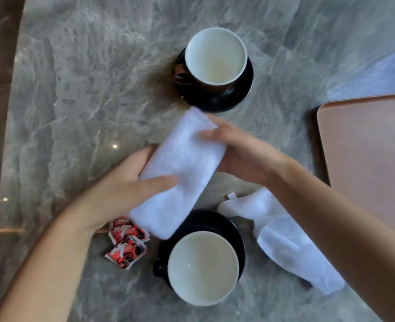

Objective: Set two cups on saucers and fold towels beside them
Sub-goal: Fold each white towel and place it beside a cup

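I see open table (80, 77) across the far left. Straight ahead the far cup (215, 55) blocks; the near cup (203, 267), red sachets (128, 242) and loose towel (291, 240) crowd the near side, tray (368, 159) walls the right.

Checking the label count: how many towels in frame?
2. One folded towel is held between the left hand and right hand, mid-table. One crumpled towel lies right of the near cup, partly under the right forearm.

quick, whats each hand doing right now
Left hand: holding the folded towel, thumb on top.
Right hand: holding the same towel, fingers on its far end.
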